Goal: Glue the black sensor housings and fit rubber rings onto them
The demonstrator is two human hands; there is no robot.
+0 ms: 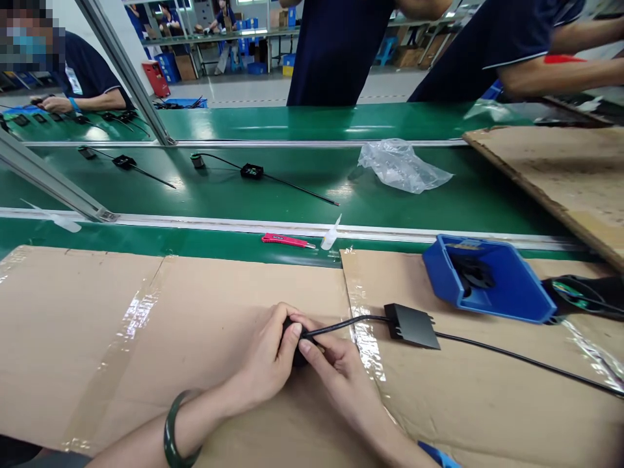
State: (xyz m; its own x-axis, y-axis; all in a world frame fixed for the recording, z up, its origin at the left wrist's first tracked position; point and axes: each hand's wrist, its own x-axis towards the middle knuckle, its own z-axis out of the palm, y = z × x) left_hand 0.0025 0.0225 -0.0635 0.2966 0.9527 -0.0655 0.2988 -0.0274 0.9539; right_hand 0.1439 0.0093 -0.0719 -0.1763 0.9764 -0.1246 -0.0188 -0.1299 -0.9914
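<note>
Cable end piece (294, 342), small and black, sits pinched between both hands low on the cardboard sheet (160, 325). The left hand (266, 361) wraps it with fingers closed around its body; the right hand (336, 370) grips it from the other side, thumb and forefinger pressed where the black cable (341, 324) enters. The cable runs to a flat dark box (412, 325) lying on the cardboard, then trails off right.

Risk, as judged: a hard pull or twist could strain the cable at the joint, or drag the box across the taped seam. The loose run to the right could snag the blue bin (487, 286) just beside it.

Surface: taped cardboard over a green conveyor bench (439, 195). A red utility knife (285, 240) and a small glue bottle (331, 235) lie at the belt's edge; a crumpled plastic bag (400, 166) and similar cabled units lie beyond. Other workers stand along the far side of a factory hall.
</note>
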